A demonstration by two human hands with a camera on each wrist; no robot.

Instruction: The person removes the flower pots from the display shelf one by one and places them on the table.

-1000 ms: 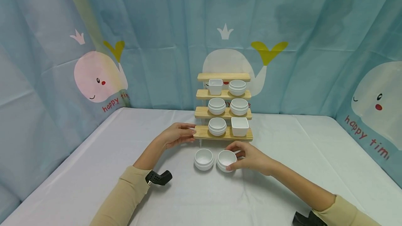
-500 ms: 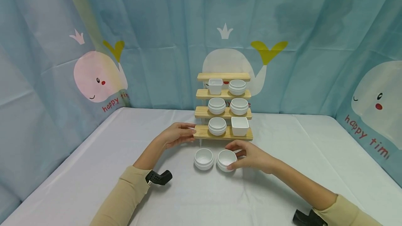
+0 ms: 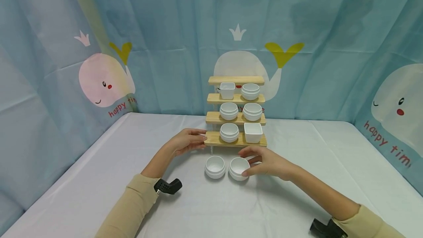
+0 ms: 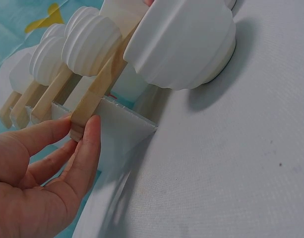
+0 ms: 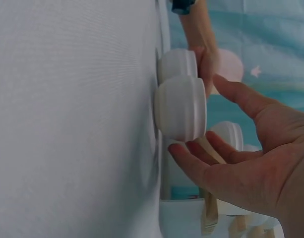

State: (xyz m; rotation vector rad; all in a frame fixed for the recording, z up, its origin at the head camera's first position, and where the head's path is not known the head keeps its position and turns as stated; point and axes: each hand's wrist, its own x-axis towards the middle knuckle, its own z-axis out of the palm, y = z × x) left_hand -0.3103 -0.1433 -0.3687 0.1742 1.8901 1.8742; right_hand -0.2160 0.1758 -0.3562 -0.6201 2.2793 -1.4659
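Observation:
A tiered wooden shelf stand (image 3: 211, 139) holds small white bowls on its lower boards. My left hand (image 3: 185, 142) pinches the left end of the lowest board (image 4: 94, 94) between thumb and fingers. On the tablecloth in front of the stand sit two round white bowls, a left bowl (image 3: 215, 168) and a right bowl (image 3: 237, 173), side by side. My right hand (image 3: 269, 162) is spread at the right bowl's right side. In the right wrist view, its thumb stands apart from that bowl (image 5: 179, 109), and the fingertips (image 5: 179, 151) are right by its wall.
The lowest board carries a round bowl (image 3: 229, 133) and a square bowl (image 3: 253, 133); more bowls stand on the two boards above. A white cloth covers the table (image 3: 205, 208). A blue curtain (image 3: 165, 47) hangs behind and at both sides.
My right hand has eased slightly right, its thumb drawing back from the right bowl's rim. The bowls stay in place, and my left hand keeps its hold on the board.

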